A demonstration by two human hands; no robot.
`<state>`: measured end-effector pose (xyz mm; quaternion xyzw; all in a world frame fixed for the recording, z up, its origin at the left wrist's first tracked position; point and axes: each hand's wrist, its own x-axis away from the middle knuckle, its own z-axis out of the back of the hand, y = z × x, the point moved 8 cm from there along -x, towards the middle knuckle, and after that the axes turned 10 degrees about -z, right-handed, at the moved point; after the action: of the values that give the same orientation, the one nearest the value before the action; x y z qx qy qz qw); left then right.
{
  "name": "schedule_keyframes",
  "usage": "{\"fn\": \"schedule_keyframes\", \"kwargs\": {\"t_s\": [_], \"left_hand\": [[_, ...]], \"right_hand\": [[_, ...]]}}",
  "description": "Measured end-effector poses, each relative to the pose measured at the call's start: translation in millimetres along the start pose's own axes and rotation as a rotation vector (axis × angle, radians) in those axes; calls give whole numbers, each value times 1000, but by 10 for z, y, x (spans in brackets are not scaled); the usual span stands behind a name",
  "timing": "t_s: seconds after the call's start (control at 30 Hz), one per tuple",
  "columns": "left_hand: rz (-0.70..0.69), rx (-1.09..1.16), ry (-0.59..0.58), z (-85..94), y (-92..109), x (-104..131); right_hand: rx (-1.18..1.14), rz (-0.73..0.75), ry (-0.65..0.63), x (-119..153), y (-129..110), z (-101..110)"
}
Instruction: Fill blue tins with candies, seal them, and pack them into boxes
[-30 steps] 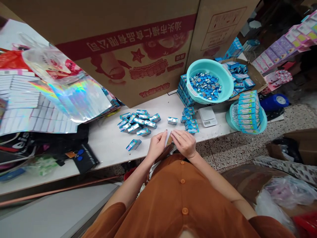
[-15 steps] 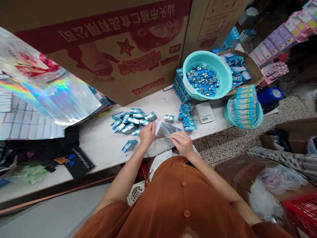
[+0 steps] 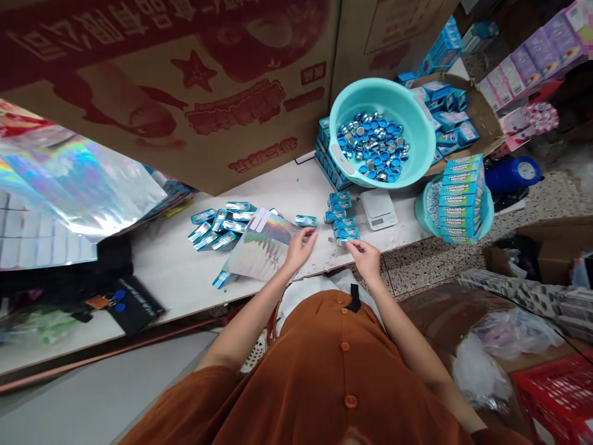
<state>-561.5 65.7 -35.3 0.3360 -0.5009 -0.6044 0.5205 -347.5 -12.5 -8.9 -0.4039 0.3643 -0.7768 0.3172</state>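
My left hand (image 3: 300,252) is at the right side of a shiny holographic sheet (image 3: 259,252), its fingers loosely curved and apart with nothing visible between them. Pale rectangles show along the sheet's upper left edge, and the sheet partly covers a group of small blue boxes (image 3: 202,236). With thumb and fingertips, my right hand (image 3: 367,258) pinches a thin silvery strip (image 3: 337,241). Just beyond that strip stands a short row of blue boxes (image 3: 341,216). A single blue box (image 3: 306,220) lies just past my left fingertips.
Behind the row are a white scale (image 3: 378,209) and a turquoise basin (image 3: 428,127) of blue and silver caps. A large carton (image 3: 259,139) walls the back of the white table (image 3: 178,281). A smaller basin (image 3: 421,213) holds stacked packs on the right.
The holographic sheet, held between both hands before, now lies to the left over the boxes. My hands have moved apart, the right one rightward with a thin strip. The camera view has shifted slightly.
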Motion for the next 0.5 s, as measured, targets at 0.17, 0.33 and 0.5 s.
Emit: {"fn": "schedule_keyframes", "kwargs": {"t_s": [0.17,0.33,0.5], "left_hand": [[380,468,-78,-683,-309,121],[458,546,-120,-866,-458,-11],[466,472,-52,-924,-623,-121]], "right_hand": [[15,-73,-57,-230,151,-28],[46,-101,-90,-422,327,-42],[32,-182,-78,-649,616,-73]]}}
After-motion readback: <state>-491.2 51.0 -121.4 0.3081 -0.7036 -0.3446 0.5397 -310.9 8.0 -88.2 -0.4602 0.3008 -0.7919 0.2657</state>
